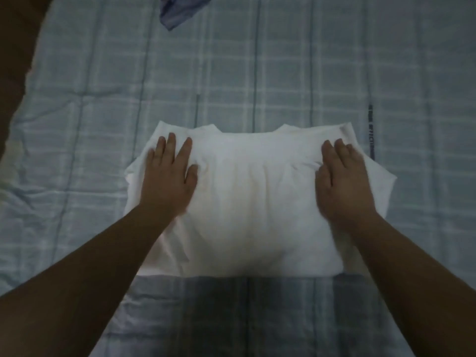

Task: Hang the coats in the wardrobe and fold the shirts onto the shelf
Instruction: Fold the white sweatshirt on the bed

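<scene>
Shirt: a white shirt point(253, 199) of soft, thin cloth lies flat on the bed, in the middle of the view, neckline on the far side, hem edge nearest the person. It looks folded to a broad, roughly rectangular shape, with short sleeves poking out at both sides.
Shirt surface: mostly smooth, with small creases gathered beside each hand and a faint yellowish tint down the centre.
Left hand point(168, 173): palm down on the shirt's left shoulder area, fingers straight and slightly spread, thumb out toward the middle. Its grip is loose and flat, pressing the cloth, holding nothing.
Right hand point(343, 179): palm down on the shirt's right shoulder area, fingers straight and close together. Same flat, unclenched grip, resting on the fabric.
Arms: both forearms bare, reaching in from the near corners.
Bed cover point(283, 73): pale blue-grey plaid cloth, quilted-looking, wrinkled at the left side; it carries the shirt.
Blue garment point(180, 11): a crumpled piece of blue cloth at the far edge of the bed, well apart from the shirt; too cropped to identify.
</scene>
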`<action>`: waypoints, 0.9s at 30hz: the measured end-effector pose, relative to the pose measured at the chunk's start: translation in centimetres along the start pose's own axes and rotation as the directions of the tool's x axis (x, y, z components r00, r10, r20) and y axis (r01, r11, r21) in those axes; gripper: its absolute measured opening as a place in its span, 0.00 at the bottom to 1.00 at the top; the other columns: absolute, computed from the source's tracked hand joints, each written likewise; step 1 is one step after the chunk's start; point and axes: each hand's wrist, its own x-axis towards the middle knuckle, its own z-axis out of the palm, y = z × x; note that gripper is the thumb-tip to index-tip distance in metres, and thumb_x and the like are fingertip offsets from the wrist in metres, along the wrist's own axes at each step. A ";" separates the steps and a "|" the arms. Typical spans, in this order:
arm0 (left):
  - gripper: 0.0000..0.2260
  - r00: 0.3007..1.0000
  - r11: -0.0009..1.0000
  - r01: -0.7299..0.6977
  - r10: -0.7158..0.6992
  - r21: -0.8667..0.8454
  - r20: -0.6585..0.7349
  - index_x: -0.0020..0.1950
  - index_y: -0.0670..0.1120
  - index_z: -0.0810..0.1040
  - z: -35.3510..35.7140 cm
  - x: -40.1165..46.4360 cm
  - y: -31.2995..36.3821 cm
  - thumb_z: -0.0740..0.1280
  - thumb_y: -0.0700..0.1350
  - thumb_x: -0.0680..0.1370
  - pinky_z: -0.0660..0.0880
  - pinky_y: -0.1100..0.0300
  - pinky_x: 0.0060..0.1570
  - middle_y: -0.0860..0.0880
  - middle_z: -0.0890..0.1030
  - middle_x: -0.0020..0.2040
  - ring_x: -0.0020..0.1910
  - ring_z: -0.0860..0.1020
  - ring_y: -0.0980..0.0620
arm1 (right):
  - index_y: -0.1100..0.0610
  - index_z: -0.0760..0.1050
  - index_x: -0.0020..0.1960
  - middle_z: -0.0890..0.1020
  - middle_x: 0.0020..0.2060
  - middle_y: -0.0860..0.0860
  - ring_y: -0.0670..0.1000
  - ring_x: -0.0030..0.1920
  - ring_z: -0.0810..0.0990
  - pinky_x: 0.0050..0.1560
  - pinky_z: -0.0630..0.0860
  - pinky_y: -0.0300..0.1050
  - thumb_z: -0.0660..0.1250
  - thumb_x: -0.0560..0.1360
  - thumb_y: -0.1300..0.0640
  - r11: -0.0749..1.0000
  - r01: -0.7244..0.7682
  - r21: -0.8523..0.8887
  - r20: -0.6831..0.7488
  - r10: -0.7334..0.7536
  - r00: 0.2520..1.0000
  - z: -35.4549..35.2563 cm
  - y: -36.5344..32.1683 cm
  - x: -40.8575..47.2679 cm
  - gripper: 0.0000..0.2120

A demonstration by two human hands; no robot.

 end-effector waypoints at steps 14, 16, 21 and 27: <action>0.27 0.815 0.798 -0.562 0.580 -0.217 0.024 0.75 0.44 0.66 0.0 1.6 22.3 0.55 0.40 0.75 0.60 0.47 0.73 0.43 0.65 0.76 0.76 0.59 0.41 | 0.57 0.53 0.79 0.60 0.77 0.57 0.57 0.76 0.58 0.76 0.57 0.56 0.59 0.78 0.50 0.716 -0.555 0.424 0.068 0.586 0.807 -2.5 4.4 -11.4 0.33; 0.25 0.798 0.781 -0.577 0.602 -0.239 0.040 0.75 0.45 0.67 0.1 2.9 25.8 0.58 0.38 0.76 0.65 0.46 0.70 0.45 0.67 0.75 0.73 0.65 0.42 | 0.55 0.54 0.79 0.65 0.75 0.55 0.55 0.74 0.64 0.74 0.63 0.57 0.63 0.77 0.50 0.636 -0.605 0.480 0.112 0.640 0.761 -2.7 4.7 -12.3 0.33; 0.26 0.663 0.687 -0.705 0.727 -0.178 0.178 0.73 0.49 0.69 -0.2 7.0 31.6 0.64 0.38 0.75 0.68 0.49 0.63 0.47 0.70 0.72 0.66 0.69 0.43 | 0.55 0.68 0.69 0.77 0.61 0.52 0.55 0.61 0.77 0.59 0.74 0.51 0.66 0.75 0.45 0.533 -0.696 0.482 0.279 0.659 0.698 -3.6 5.6 -13.8 0.26; 0.24 0.643 0.727 -0.674 0.664 -0.129 0.383 0.67 0.52 0.73 0.2 10.4 34.8 0.69 0.39 0.72 0.69 0.51 0.58 0.49 0.77 0.63 0.57 0.68 0.46 | 0.54 0.71 0.64 0.81 0.56 0.52 0.55 0.57 0.79 0.54 0.72 0.45 0.70 0.74 0.48 0.505 -0.717 0.480 0.394 0.606 0.691 -4.1 6.3 -13.8 0.22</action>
